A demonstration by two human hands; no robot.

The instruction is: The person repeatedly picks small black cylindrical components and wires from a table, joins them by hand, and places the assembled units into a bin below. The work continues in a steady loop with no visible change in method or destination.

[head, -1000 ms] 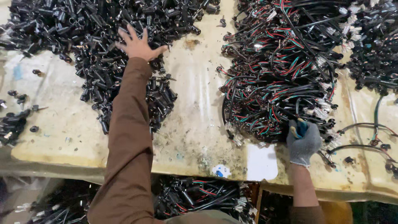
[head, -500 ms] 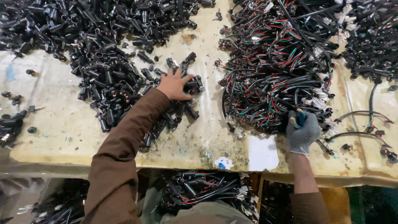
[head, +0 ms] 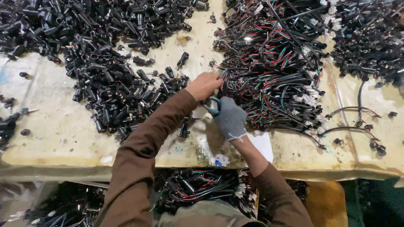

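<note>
My left hand [head: 203, 85] is bare, its sleeve brown, and its fingers are closed at the near left edge of a big tangle of black, red and green wire harnesses [head: 273, 63]. What they pinch is hidden. My right hand [head: 229, 118], in a grey glove, is shut on a small blue-handled tool [head: 212, 107] just below the left hand. Left of both hands lies a heap of small black plastic connector housings [head: 113, 84] on the worn yellowish table [head: 54, 130].
A second heap of black parts with wires [head: 370, 46] lies at the far right. Loose cable pieces [head: 357, 126] sit near the right front edge. A white paper slip [head: 263, 145] lies by my right wrist. Below the table edge, more wire bundles [head: 198, 189] fill a bin.
My left hand pulled back from the far heap of black housings and moved right to the wire tangle. My right hand with the tool shifted left to meet it.
</note>
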